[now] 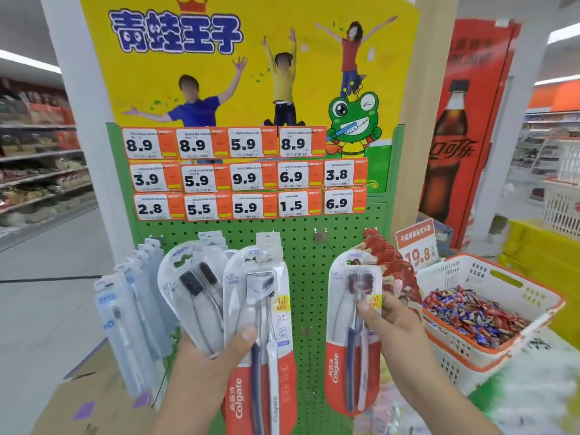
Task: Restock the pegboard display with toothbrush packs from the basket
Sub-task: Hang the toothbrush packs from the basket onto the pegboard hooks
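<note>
Gripping two fanned toothbrush packs (238, 312), the left hand (216, 356) curls around them. The right hand (387, 318) pinches one Colgate pack (351, 337) before the green pegboard (309, 271).

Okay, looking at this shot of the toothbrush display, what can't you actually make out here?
Head view:
- Packs in the left hand: they overlap, so their count is unclear.
- Lower ends of the Colgate packs: cut off by the bottom edge.
- Empty hook: its tip is too thin to trace.
- Small print on the price tags: too small.
- Toothbrush basket: not visible.
- Right hand: fingers hidden behind its pack.
</note>
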